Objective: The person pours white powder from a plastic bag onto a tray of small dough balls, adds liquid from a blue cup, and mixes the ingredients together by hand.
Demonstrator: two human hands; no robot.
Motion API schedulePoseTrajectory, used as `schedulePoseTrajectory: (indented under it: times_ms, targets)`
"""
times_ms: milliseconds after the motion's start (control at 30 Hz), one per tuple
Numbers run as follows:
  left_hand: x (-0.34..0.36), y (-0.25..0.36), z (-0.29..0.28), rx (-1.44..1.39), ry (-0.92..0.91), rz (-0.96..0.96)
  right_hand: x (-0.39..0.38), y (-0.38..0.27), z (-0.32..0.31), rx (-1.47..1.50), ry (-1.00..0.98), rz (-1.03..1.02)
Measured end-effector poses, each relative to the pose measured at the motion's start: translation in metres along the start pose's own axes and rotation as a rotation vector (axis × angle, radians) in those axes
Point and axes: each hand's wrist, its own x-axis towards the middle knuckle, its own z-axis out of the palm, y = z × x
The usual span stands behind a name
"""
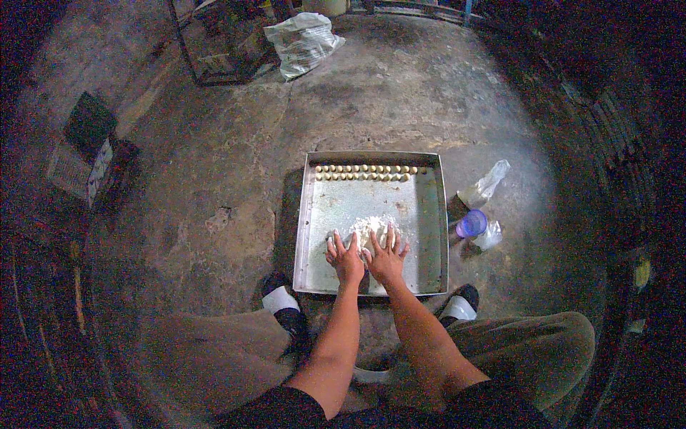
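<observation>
A square metal tray [303,222] rests on the floor between my legs. Along its far side run two rows of small, pale round balls [366,169]. In the near part lies a loose mound of white powder [373,224], some of it scattered around. My left hand [346,256] is at the left of the mound, fingers spread and dusted white. My right hand [386,259] is spread over the mound's right part, fingertips in the powder. What lies under the palms is hidden.
Right of the tray are a clear plastic bag [483,186], a purple cup [471,223] and a smaller bag [488,237]. A white sack [304,43] lies by a dark metal frame [187,50] ahead. Boxes [96,171] stand at left. My feet [282,300] flank the tray.
</observation>
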Motion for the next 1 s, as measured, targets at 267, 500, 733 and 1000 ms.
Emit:
schedulePoseTrajectory:
  times_ms: [267, 500, 733, 1000]
  targets:
    - [-0.001, -0.003, 0.003, 0.054, 0.026, 0.000, 0.000, -0.004, -0.002, -0.027, -0.065, -0.018]
    - [-0.001, -0.001, -0.001, 0.027, 0.037, -0.009, 0.000, -0.009, -0.003, 0.015, -0.092, 0.013]
    - [-0.002, 0.000, -0.003, 0.019, -0.037, 0.039, -0.002, 0.000, 0.003, -0.014, -0.032, 0.074]
    - [-0.007, 0.006, -0.002, -0.004, -0.117, 0.131, -0.012, 0.002, 0.004, 0.053, 0.020, 0.119]
